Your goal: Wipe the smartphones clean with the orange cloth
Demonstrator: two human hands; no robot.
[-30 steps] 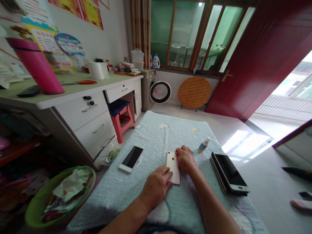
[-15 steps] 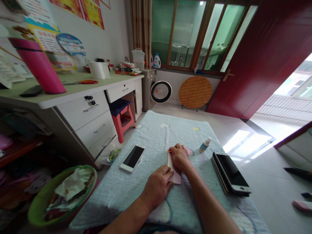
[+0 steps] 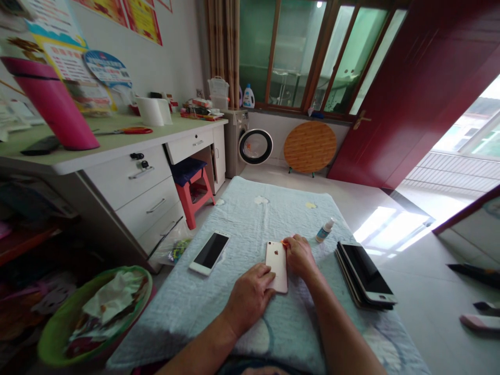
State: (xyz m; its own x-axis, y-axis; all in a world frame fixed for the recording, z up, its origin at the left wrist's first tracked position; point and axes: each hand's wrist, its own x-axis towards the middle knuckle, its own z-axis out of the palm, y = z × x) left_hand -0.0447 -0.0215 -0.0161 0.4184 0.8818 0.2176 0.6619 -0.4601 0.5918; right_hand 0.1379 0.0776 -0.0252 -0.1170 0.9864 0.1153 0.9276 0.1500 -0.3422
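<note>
Phone [image 3: 276,266] — face down, between left grip [image 3: 252,294] and right grip [image 3: 300,256]

- The left hand [image 3: 252,292] presses a phone [image 3: 277,265], back up, on a blue cloth [image 3: 269,213].
- The right hand [image 3: 300,256] holds something orange [image 3: 285,243] at its upper edge.
- Left: a white phone [image 3: 210,253], screen up.
- Right: a small bottle [image 3: 324,231], near stacked phones [image 3: 367,275].

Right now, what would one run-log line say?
left grip: on face-down phone | right grip: pinching orange item at phone's upper-right edge | spray bottle: further right
</note>
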